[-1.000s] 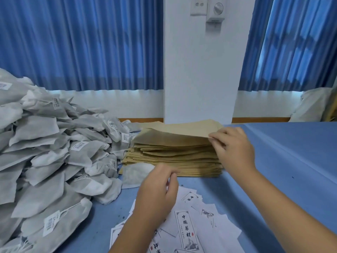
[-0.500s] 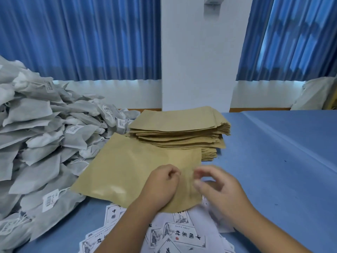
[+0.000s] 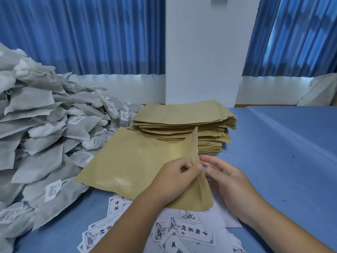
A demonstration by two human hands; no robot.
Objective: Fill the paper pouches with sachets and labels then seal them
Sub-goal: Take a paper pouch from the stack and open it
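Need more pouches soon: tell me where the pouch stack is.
Head view, centre: the pouch stack sits behind the held pouch, right of the sachet pile.

Blue-covered table (image 3: 282, 152) under a grey sachet heap (image 3: 45, 134), a brown pouch stack (image 3: 182, 115) and scattered printed labels (image 3: 191, 232).

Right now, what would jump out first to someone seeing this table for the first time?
First, the big heap of grey sachets on the left. At centre, the left hand pinches the edge of a brown paper pouch, the right hand open beside it, with the pouch stack behind and printed labels scattered in front.
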